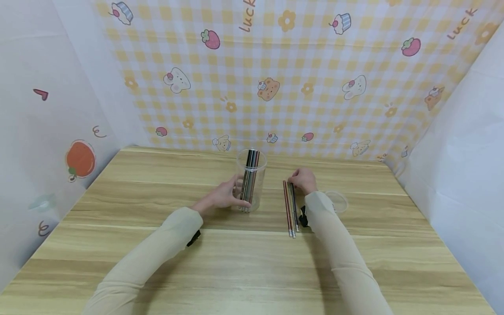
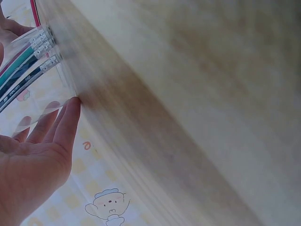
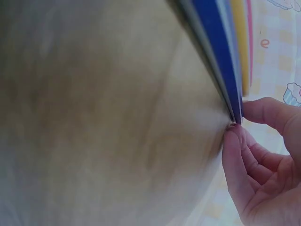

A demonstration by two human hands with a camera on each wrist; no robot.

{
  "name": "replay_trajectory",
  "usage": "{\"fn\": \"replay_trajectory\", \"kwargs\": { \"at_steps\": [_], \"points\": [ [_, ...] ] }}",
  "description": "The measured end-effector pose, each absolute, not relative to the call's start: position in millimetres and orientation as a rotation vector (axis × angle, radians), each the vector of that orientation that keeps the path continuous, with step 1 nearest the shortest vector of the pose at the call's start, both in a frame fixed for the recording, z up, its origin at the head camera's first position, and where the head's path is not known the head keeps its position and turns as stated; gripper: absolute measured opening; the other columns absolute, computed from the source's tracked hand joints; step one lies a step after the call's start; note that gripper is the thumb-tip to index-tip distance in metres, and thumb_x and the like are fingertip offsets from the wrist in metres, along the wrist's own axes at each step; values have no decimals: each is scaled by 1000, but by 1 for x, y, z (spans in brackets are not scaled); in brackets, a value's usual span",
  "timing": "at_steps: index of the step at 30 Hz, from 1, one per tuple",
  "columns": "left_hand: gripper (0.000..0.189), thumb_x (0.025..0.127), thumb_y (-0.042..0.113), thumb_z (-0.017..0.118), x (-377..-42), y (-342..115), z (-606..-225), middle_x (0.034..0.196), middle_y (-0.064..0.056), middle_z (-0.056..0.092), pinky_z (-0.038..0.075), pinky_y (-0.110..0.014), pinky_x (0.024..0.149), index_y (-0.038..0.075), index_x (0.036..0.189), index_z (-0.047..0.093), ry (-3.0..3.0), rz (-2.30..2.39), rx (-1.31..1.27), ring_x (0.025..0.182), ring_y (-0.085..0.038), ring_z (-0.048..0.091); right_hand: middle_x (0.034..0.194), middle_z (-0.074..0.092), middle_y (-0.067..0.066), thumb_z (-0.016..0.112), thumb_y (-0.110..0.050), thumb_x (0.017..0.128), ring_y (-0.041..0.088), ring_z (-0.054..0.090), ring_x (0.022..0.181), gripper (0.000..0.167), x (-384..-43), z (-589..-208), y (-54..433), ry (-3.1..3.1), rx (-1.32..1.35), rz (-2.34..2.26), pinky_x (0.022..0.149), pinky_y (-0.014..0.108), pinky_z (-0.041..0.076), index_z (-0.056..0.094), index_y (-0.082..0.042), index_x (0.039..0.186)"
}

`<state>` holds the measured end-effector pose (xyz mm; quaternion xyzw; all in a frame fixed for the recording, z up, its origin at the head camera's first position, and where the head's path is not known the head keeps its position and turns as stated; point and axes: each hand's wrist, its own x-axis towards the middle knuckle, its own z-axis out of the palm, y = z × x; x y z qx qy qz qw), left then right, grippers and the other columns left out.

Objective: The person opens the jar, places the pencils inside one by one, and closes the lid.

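A clear plastic canister [image 1: 257, 188] stands upright on the table with several pencils [image 1: 249, 179] leaning inside, eraser ends down. My left hand [image 1: 226, 194] holds it from the left, thumb across its front; in the left wrist view the fingers curve around the clear wall. To the right, a few pencils lie side by side: a red pencil [image 1: 286, 208], a yellow pencil [image 3: 240, 42] and a dark blue pencil [image 3: 218, 42], erasers toward me. My right hand [image 1: 304, 179] pinches the far end of the blue pencil between thumb and fingertips.
A round clear lid [image 1: 337, 202] lies on the wooden table [image 1: 244, 271], partly behind the right sleeve. A yellow checked backdrop [image 1: 252, 61] rises along the table's far edge, with white sheets [image 1: 456, 131] at both sides.
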<state>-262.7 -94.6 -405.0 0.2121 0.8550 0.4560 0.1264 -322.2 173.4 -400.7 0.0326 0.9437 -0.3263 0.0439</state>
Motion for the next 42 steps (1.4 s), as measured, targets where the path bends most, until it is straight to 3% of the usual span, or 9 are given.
{"fn": "replay_trajectory", "kwargs": {
  "at_steps": [6, 15, 25, 31, 35, 42],
  "points": [
    [86, 64, 26, 78, -263, -95, -405, 122, -18, 47, 33, -43, 93, 12, 131, 26, 2480, 1337, 620, 108, -30, 47, 72, 56, 8, 61, -13, 80, 15, 48, 55, 13, -323, -399, 174, 2852, 125, -992, 47, 24, 41, 60, 0, 79],
    [84, 65, 26, 78, -263, -95, -405, 121, -17, 48, 33, -43, 93, 12, 130, 27, 2477, 1341, 628, 108, -29, 47, 70, 62, 10, 55, -15, 85, 13, 55, 55, 23, -325, -397, 186, 2777, 4, -1060, 54, 24, 47, 63, 6, 89],
    [85, 64, 26, 79, -263, -96, -405, 120, -17, 49, 33, -42, 93, 13, 130, 27, 2483, 1334, 629, 108, -28, 47, 87, 59, 19, 53, -11, 87, 23, 59, 74, 29, -328, -398, 204, 2476, 48, -1424, 72, 33, 49, 54, 13, 103],
    [85, 65, 26, 79, -263, -95, -405, 121, -17, 48, 34, -42, 93, 12, 131, 27, 2484, 1333, 623, 108, -28, 47, 86, 60, 13, 58, -20, 84, 20, 58, 75, 34, -351, -409, 229, 2300, -98, -1593, 73, 34, 49, 56, 6, 106],
    [85, 64, 27, 79, -263, -95, -405, 121, -17, 48, 34, -42, 93, 13, 130, 27, 2487, 1331, 616, 108, -28, 47, 87, 58, 9, 46, -14, 90, 16, 56, 76, 34, -325, -370, 223, 2339, -88, -1571, 82, 36, 45, 48, 11, 113],
    [85, 65, 26, 78, -262, -95, -404, 121, -17, 48, 33, -42, 93, 12, 131, 27, 2475, 1330, 607, 108, -29, 47, 81, 57, 1, 45, -8, 89, 10, 56, 70, 30, -319, -356, 233, 2346, -117, -1793, 73, 26, 48, 46, 14, 110]
  ]
}}
